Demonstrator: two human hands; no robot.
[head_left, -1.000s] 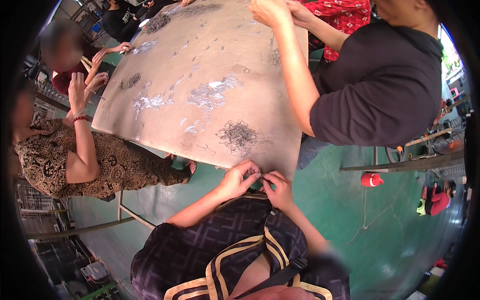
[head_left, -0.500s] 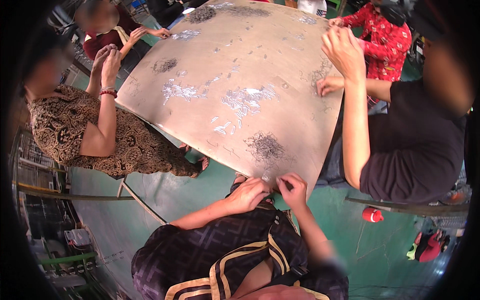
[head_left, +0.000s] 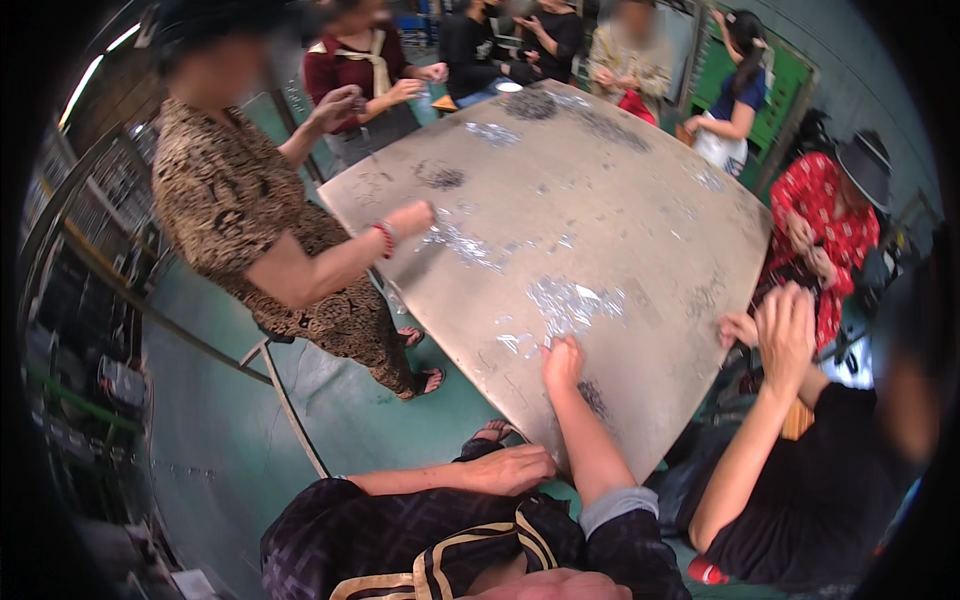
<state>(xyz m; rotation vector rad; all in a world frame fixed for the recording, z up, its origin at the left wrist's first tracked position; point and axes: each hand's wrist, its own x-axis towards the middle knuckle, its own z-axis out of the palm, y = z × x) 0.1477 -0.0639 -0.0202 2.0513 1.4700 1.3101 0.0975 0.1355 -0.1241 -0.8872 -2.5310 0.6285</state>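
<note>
My right hand [head_left: 563, 362] reaches over the table [head_left: 480, 330] to the near side of a heap of small shiny silver strips [head_left: 575, 305]. Its fingers are bent and drawn together; whatever they pinch is too small to make out. By the table's near corner, my left hand [head_left: 518, 468] is curled closed, and its contents are hidden. A tangled pile of thin dark wire pieces [head_left: 592, 398] lies beside my right forearm, which covers part of it.
A co-worker in a patterned outfit [head_left: 225, 210] stretches a hand over a second strip heap [head_left: 465, 245] at the left. A person in black [head_left: 800, 480] sits close on my right with hands raised. Others work around the far edges, near more dark wire piles [head_left: 530, 104].
My right hand has left my left hand and moved forward to the silver strips. My left hand stays by the near corner. The view has tilted up, and the left co-worker's hand has lowered toward the table.
</note>
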